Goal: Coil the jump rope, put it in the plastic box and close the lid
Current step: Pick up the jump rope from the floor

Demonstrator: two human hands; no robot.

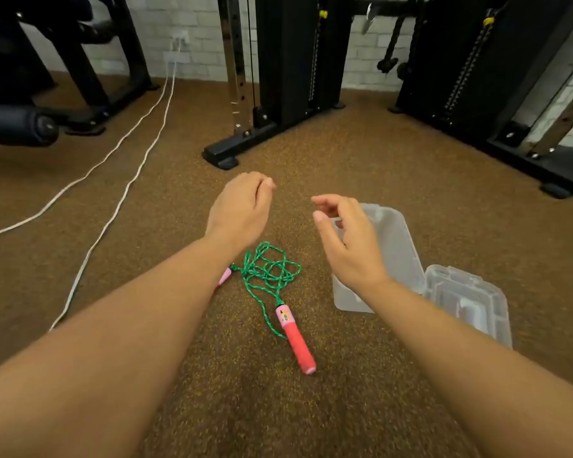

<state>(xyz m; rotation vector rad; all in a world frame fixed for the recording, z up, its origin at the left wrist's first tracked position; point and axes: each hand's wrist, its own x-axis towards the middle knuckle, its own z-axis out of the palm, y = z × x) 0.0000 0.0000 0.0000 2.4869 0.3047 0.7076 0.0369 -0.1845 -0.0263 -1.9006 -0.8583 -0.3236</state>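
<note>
A jump rope (268, 272) with a green cord lies in a loose tangle on the brown floor between my forearms. One pink-red handle (294, 338) points toward me; the other handle (224, 276) is mostly hidden under my left wrist. A clear plastic box (396, 256) stands open to the right, its hinged lid (467, 300) laid flat beside it. My left hand (240, 208) hovers above the rope, fingers loosely curled, empty. My right hand (346, 238) floats over the box's left side, fingers apart, holding nothing.
Black gym machine bases (222, 153) stand ahead and at the right (543, 166). Two white cables (123, 180) run across the floor on the left. A padded roller (17, 127) sits far left. A white brick wall closes the back.
</note>
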